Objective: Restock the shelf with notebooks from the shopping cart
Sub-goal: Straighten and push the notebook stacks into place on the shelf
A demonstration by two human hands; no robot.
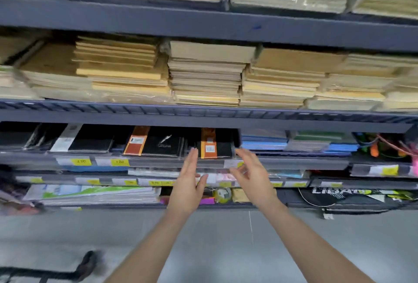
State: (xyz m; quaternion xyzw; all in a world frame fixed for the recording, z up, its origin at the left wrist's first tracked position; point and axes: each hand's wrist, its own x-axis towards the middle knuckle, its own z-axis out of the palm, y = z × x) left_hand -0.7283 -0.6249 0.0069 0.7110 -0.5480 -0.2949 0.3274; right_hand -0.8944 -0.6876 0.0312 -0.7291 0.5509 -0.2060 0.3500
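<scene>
I saw a dark grey metal shelf unit (203, 115) carrying stacks of tan paper pads (205, 74) on its upper tiers. Lower down, black notebooks with orange bands (158, 142) lay near the front edge, with blue and green exercise books (294, 142) towards the right end.

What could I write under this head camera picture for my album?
Two open hands, left hand and right hand, reach toward black notebooks on a shelf.
</scene>
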